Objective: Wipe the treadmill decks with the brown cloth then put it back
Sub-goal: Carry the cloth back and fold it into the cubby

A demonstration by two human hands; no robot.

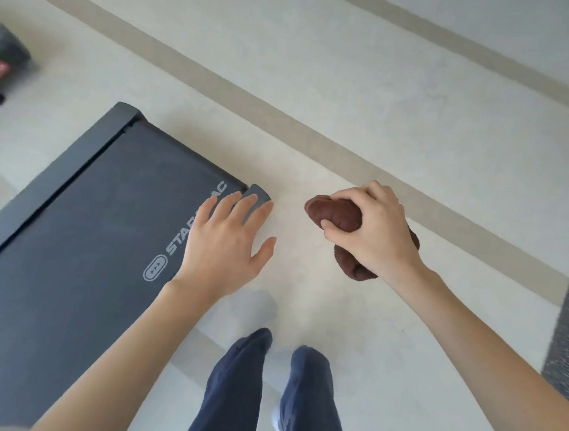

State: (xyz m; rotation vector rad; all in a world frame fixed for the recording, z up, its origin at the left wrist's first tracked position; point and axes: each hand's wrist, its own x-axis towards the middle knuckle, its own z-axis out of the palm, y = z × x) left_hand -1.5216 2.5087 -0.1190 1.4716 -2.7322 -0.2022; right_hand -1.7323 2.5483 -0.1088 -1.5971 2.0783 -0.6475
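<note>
While right hand (374,233) grips brown cloth (336,214), left hand (229,241) overhangs treadmill deck (68,231) edge.

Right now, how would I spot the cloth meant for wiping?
Find the big dark grey treadmill deck at left. Just beyond its near corner, the right hand grips a bunched brown cloth. It is the only brown, soft thing there.

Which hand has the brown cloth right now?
The right hand grips the bunched brown cloth; the left hand is open and holds nothing.
</note>
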